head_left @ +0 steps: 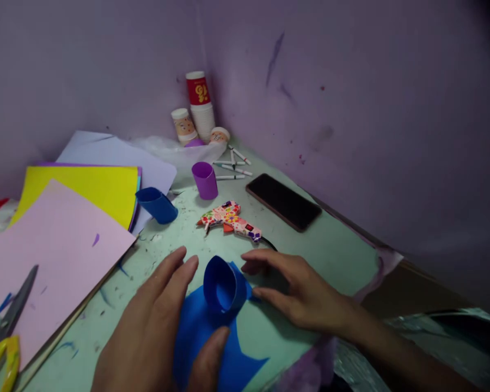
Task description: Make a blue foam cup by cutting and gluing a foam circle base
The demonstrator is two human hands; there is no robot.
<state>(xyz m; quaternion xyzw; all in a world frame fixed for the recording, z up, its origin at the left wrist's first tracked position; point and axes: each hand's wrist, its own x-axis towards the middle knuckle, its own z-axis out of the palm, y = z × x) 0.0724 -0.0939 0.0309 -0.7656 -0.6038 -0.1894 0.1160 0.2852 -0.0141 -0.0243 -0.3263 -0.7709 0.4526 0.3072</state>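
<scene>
A blue paper tube [237,288] stands on a cut sheet of blue paper [206,337] between my two hands, its rim facing up toward me. My left hand [155,321] is beside it on the left, fingers stretched and thumb apart, with nothing in its grasp. On the other side, my right hand [294,286] has its fingers and thumb apart at the tube's right edge; whether the tips touch the blue paper I cannot tell. Just beyond lies a flower-patterned hot glue gun [231,219], its nozzle pointing left.
Another blue tube [157,205] and a purple tube [205,182] stand farther back. A phone [283,201] lies right, near several markers [232,169] and stacked paper cups [200,103]. Pink paper [61,239], yellow paper [102,185] and scissors [8,332] are at left. Walls border the table.
</scene>
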